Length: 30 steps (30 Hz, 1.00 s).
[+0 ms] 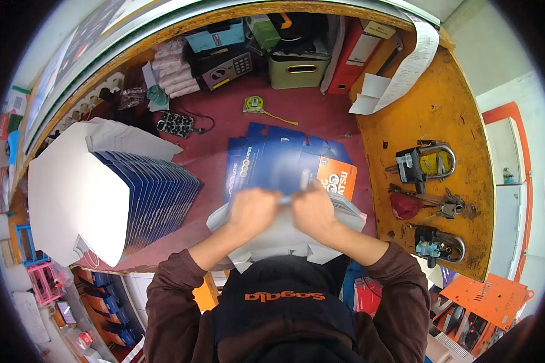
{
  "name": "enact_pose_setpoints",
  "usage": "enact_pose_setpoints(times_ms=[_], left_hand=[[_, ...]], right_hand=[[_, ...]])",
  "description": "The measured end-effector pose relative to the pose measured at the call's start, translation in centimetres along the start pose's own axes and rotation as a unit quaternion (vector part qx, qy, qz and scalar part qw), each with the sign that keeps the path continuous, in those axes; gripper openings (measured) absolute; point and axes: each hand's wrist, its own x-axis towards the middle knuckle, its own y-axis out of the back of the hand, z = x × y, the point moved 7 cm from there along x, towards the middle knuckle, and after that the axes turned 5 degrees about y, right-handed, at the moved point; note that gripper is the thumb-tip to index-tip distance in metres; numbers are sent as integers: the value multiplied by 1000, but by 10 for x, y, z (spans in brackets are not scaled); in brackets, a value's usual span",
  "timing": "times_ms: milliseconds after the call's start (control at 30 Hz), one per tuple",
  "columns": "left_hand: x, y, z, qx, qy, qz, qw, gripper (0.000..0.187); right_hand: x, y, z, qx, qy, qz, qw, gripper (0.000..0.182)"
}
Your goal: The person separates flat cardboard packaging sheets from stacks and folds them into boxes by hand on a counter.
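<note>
A flat cardboard box blank lies in front of me, with its pale inner side facing up near my body. My left hand and my right hand are side by side at its far edge, fingers curled in and pinching the card. Motion blurs both hands, and the exact fold between them is hard to make out. Just beyond my hands, printed blue box blanks lie flat, with an orange printed panel at the right.
A tall stack of folded blue-and-white blanks stands at left. A tape measure, a patterned phone, a safe and a green bin are farther back. Padlocks and keys lie against the wooden side panel.
</note>
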Motion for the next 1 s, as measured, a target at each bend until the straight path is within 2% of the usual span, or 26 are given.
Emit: enact_pose_setpoints(times_ms=[33, 100, 133, 200, 300, 333, 400, 433, 467, 500, 533, 567, 600, 633, 733, 867, 900, 933, 967, 1000], left_hand=[[2, -1, -1, -1, 3, 2, 1000, 27], [14, -2, -4, 12, -17, -12, 1000, 29], [25, 3, -10, -24, -12, -25, 999, 36], [53, 8, -21, -90, -74, -85, 990, 43], [87, 27, -24, -85, -73, -90, 990, 47], [97, 35, -21, -43, -51, -66, 996, 51], [109, 23, -17, 1, -31, -36, 999, 56], [114, 1, -17, 168, -80, 100, 977, 63], [107, -8, -9, 327, -123, 232, 908, 72], [97, -27, -12, 275, -119, 86, 950, 80], [75, -50, -13, 215, -111, -61, 968, 88], [49, -71, -18, 122, -116, -141, 976, 103], [26, -96, -24, 126, -101, -203, 966, 114], [9, -107, -27, 126, -111, -199, 965, 116], [-13, -121, -30, 86, -122, -172, 974, 115], [-21, -120, -24, 86, -134, -178, 971, 107], [-22, -127, -25, 92, -136, -186, 969, 105], [-28, -111, -19, 110, -188, -85, 972, 71], [-25, -110, -24, 114, -190, -81, 972, 71], [-22, -119, -33, 39, -154, -151, 976, 52]], right_hand=[[2, 1, 1, -1, 4, 0, 1000, 8], [10, -8, 11, -3, 2, -97, 995, 9], [16, -4, 18, -7, 5, -94, 996, 9], [32, -3, 30, 3, 33, -140, 990, 13], [56, 23, 51, -3, 37, -132, 991, 14], [65, 20, 59, -5, 36, -130, 991, 14], [81, 9, 90, -101, -90, -63, 989, 15], [81, -2, 93, -106, -89, -57, 989, 15], [76, 4, 92, -137, -80, 76, 984, 18], [65, 8, 89, -164, -68, 207, 962, 24], [51, -14, 98, -88, -121, 155, 976, 45], [33, -27, 103, -54, -177, 135, 973, 55], [15, -37, 106, -19, -233, 113, 966, 65], [-9, -45, 109, 3, -316, 59, 947, 76], [-73, -64, 107, 56, -436, 70, 895, 80], [-111, -62, 77, 91, -459, 106, 877, 78], [-113, -52, 65, 118, -424, 152, 885, 75], [-111, -39, 55, 144, -387, 196, 889, 71], [-110, -26, 48, 143, -386, 202, 889, 71], [-109, -7, 36, 165, -351, 245, 889, 65]])
